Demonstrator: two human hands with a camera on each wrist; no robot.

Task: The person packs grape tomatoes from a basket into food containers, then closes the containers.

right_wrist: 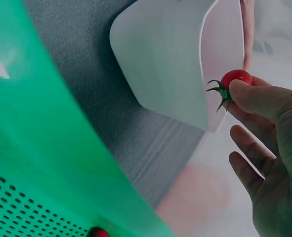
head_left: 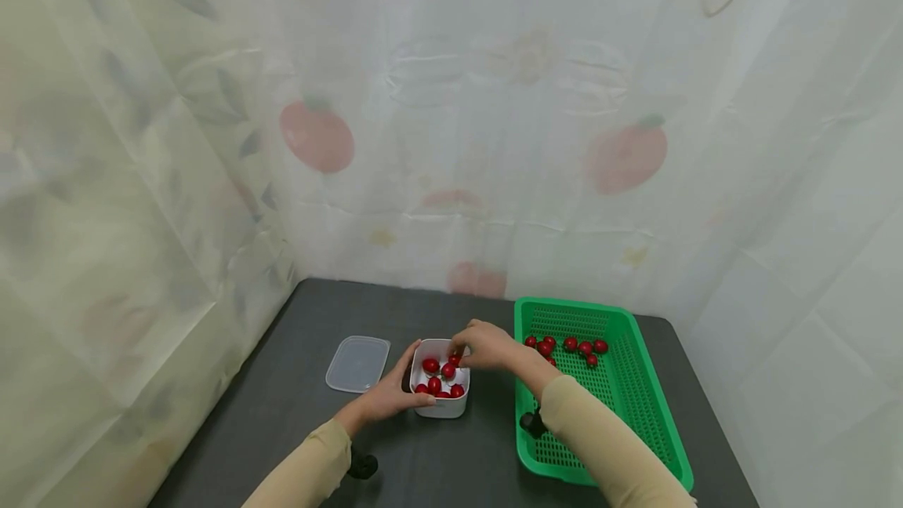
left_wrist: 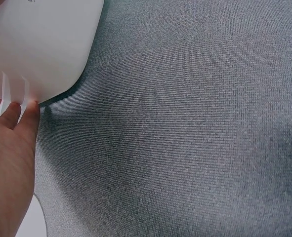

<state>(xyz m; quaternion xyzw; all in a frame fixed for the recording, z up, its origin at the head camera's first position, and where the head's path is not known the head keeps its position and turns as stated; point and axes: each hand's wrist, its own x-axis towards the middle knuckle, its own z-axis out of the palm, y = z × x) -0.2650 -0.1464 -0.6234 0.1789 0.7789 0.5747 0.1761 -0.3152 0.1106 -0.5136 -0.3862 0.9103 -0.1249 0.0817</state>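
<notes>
A white plastic box (head_left: 441, 408) stands on the dark table with several red cherry tomatoes (head_left: 434, 385) inside. My left hand (head_left: 386, 396) grips it from the left, thumb along the near side and fingers around the far left; the left wrist view shows fingertips (left_wrist: 33, 104) against its wall. Between thumb and forefinger, my right hand (right_wrist: 279, 118) pinches a cherry tomato (right_wrist: 236, 77) by its red body, green calyx pointing away from the palm. This tomato is at the box's open top, and in the head view the right hand (head_left: 484, 345) overlaps the box's right rim.
A clear, flat lid (head_left: 357, 364) lies left of the box. On the right, a green perforated basket (head_left: 638, 382) holds several more cherry tomatoes (head_left: 585, 348) toward its far end, and my right forearm crosses over it. Printed curtains (head_left: 451, 139) hang behind and beside the table.
</notes>
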